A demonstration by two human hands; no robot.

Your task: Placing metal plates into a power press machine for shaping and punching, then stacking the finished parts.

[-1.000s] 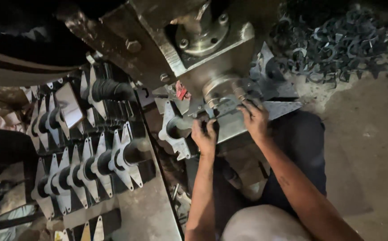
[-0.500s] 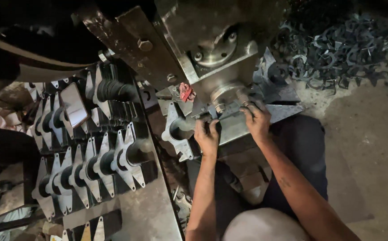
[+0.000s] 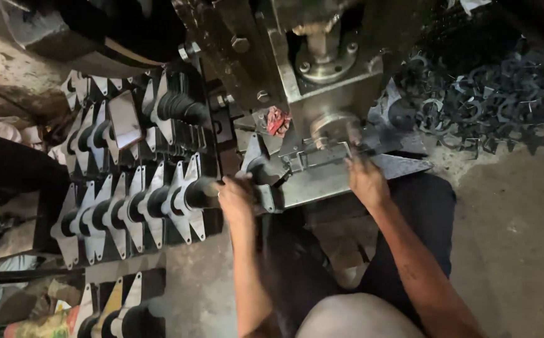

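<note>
Nearest the camera, the person's dark-clothed lap (image 3: 409,250) is filling the lower frame, both forearms reaching up and away. Left hand (image 3: 237,199) is curling around the near end of a row of dull grey stamped metal brackets with dark round collars (image 3: 140,209). The fingers are wrapping the endmost piece; a firm clamp cannot be told through the blur. That row's long axis is running leftward from the left hand, so the left hand is by far the nearer. Right hand (image 3: 366,181) is pressing, fingers bent, on a flat grey steel plate (image 3: 347,181) at the foot of a heavy grey press machine (image 3: 328,81); whether it is gripping anything cannot be told. Farther right, a heap of dark curved metal offcuts (image 3: 491,100) is lying on the floor.
</note>
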